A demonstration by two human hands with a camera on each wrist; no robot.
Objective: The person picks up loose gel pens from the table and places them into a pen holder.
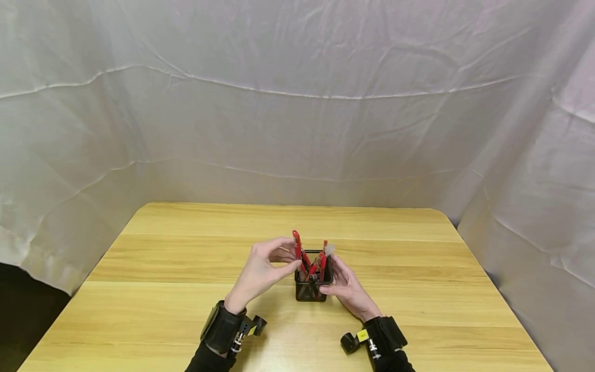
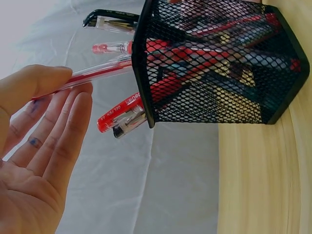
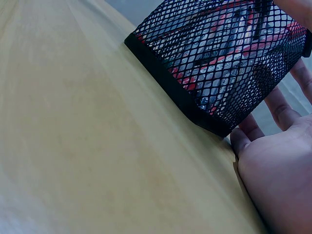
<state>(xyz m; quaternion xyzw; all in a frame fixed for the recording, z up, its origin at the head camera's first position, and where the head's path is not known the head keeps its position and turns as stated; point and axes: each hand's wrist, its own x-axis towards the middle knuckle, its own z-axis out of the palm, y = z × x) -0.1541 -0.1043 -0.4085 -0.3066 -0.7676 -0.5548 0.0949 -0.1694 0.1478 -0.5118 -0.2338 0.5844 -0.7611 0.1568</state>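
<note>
A black mesh pen holder (image 1: 310,293) stands upright on the table, with several red and black pens leaning in it. My left hand (image 1: 261,271) pinches a red gel pen (image 1: 297,244) between thumb and fingers at the holder's left side. In the left wrist view the clear barrel of this pen (image 2: 105,69) slants past the holder's rim (image 2: 138,63). From the right, my right hand (image 1: 349,290) grips the holder, thumb at the front and fingers along the side. The right wrist view shows pen ends through the mesh wall (image 3: 219,63), low in the holder.
The light wooden table (image 1: 186,248) spreads around the holder on all sides. Pale grey cloth (image 1: 297,134) hangs behind it and along both sides. A dark gap (image 1: 28,294) shows at the lower left, past the table's edge.
</note>
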